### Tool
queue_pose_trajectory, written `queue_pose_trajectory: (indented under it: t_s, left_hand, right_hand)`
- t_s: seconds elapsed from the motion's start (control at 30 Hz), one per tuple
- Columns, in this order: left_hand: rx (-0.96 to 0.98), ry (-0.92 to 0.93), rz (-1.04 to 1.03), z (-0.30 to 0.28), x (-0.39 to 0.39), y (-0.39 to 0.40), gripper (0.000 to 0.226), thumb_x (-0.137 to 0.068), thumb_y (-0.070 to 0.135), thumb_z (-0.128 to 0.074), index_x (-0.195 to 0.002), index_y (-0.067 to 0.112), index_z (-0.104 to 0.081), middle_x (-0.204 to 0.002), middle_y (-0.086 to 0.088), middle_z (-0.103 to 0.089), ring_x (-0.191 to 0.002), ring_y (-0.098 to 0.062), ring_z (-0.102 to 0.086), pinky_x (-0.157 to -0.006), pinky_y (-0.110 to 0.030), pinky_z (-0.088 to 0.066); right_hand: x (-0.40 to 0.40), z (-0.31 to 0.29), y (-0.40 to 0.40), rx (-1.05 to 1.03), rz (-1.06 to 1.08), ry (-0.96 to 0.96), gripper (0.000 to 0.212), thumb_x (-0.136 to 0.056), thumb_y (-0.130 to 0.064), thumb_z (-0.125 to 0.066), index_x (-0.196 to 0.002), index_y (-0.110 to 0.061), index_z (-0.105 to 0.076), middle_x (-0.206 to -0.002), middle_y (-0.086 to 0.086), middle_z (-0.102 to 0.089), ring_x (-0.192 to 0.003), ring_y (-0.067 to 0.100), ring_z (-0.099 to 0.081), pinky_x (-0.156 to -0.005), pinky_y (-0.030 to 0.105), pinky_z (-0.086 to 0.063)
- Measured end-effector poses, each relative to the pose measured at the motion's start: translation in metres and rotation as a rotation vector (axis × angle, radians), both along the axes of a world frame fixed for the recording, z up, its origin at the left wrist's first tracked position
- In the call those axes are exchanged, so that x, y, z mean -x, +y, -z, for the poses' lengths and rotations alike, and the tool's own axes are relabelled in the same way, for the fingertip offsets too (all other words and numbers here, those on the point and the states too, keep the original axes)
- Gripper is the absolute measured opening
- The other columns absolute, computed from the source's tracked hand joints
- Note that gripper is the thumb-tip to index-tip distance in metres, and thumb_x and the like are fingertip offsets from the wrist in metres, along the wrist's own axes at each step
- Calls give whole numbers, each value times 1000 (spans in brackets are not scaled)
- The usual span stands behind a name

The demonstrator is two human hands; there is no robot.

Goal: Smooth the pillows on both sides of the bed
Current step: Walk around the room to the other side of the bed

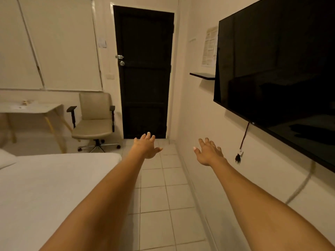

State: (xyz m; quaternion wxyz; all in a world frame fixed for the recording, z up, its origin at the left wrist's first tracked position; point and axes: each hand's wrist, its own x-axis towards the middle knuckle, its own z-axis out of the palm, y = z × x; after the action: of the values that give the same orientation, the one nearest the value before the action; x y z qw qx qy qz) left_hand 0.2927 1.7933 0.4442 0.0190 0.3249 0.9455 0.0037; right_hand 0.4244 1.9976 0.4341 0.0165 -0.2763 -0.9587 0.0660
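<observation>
The bed (54, 182) with a white sheet fills the lower left. At the far left edge only a corner of a white pillow (6, 158) shows; the rest is out of view. Both my arms reach forward over the tiled aisle beside the bed. My left hand (147, 146) is open with fingers spread, held in the air past the bed's corner. My right hand (209, 152) is also open and empty, fingers apart, near the right wall. Neither hand touches the bed or the pillow.
A dark closed door (145, 73) stands straight ahead. A beige office chair (94, 120) and a white desk (30, 107) sit at the back left. A large black TV (281, 73) hangs on the right wall, with a small shelf (203, 76) and a dangling plug (238, 157) beside it.
</observation>
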Motion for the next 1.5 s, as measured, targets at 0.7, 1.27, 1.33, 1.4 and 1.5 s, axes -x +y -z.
queue_pose_trajectory:
  t_s: [0.7,1.27,1.33,1.4,1.5]
  left_hand:
    - [-23,-32,-129,19,336,147,75,-99,53,-32,-156,14,-3,-163,-8,4,-151,-28,2,-119,-53,-6]
    - [-61,-47,-224,24,624,206,77,-98,54,-33,-156,14,-3,-163,-8,3,-151,-28,1,-120,-52,-7]
    - [-64,-45,-220,19,666,211,77,-98,55,-32,-156,14,-3,-163,-8,4,-151,-28,2,-119,-52,-7]
    - [-52,-56,-225,16,709,212,77,-98,56,-32,-156,14,-2,-163,-8,4,-151,-27,2,-119,-52,-7]
    - [-25,-37,-246,6,773,212,78,-97,57,-31,-155,14,-3,-163,-9,3,-151,-28,2,-119,-54,-6]
  right_hand:
    - [394,11,179,1,-143,5,63,-101,-48,-21,-155,-20,-8,-163,7,-2,-149,28,-7,-118,47,-13]
    - [696,18,228,-3,-262,23,63,-101,-48,-25,-155,-21,-8,-163,8,-5,-149,29,-8,-118,50,-15]
    - [738,15,230,-1,-261,23,63,-101,-48,-25,-155,-21,-7,-163,8,-3,-150,29,-6,-118,50,-13]
    - [779,10,231,7,-259,7,63,-101,-48,-24,-155,-21,-6,-163,8,0,-150,28,-3,-119,50,-11]
    - [837,0,234,17,-264,38,63,-101,-48,-23,-155,-21,-5,-163,9,1,-150,28,-2,-120,49,-10]
